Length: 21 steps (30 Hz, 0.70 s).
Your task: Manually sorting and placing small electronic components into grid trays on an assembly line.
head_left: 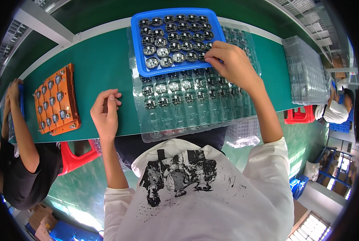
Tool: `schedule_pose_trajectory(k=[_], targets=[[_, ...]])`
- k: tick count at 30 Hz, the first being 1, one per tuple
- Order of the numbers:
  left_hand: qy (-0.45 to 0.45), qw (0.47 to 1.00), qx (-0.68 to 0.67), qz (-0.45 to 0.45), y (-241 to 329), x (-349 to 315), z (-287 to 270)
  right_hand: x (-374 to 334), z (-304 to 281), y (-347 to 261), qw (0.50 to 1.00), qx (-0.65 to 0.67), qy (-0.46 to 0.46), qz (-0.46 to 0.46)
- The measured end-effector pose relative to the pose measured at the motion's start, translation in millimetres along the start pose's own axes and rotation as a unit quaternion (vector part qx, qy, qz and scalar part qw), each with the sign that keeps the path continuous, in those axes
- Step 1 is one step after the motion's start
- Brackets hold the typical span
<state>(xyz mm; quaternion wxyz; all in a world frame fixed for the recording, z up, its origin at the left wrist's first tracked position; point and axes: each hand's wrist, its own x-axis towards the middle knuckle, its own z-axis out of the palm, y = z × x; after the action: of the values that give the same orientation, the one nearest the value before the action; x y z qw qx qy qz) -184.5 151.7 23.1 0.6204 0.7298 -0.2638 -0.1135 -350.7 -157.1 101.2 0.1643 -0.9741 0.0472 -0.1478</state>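
A blue tray filled with rows of small round electronic modules rests on a clear plastic blister tray. Over the blue tray's right edge, my right hand has its thumb and fingers pinched together at one of the modules, which they partly cover. More modules sit in the upper pockets of the blister tray; its lower pockets look mostly bare. My left hand is above the green table, left of the blister tray. Its fingers are curled in with the thumb against them, and what is inside them, if anything, is hidden.
Orange fixture plates with several round parts lie on the table at left. Stacked clear trays stand at right. A co-worker's arms are at far left, near a red stool. Another red stool is at right.
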Motion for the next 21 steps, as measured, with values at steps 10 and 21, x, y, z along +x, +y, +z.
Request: schedule_pose_trajectory(k=[10,21], targets=[[0.012,1.000,0.012,-0.005,-7,0,-5,-52,-59,0,0.982,0.092,0.052,0.156],[0.002,1.000,0.016,0.005,-9,3,-5,-98,-46,-10,0.993,0.005,0.031,0.111]])
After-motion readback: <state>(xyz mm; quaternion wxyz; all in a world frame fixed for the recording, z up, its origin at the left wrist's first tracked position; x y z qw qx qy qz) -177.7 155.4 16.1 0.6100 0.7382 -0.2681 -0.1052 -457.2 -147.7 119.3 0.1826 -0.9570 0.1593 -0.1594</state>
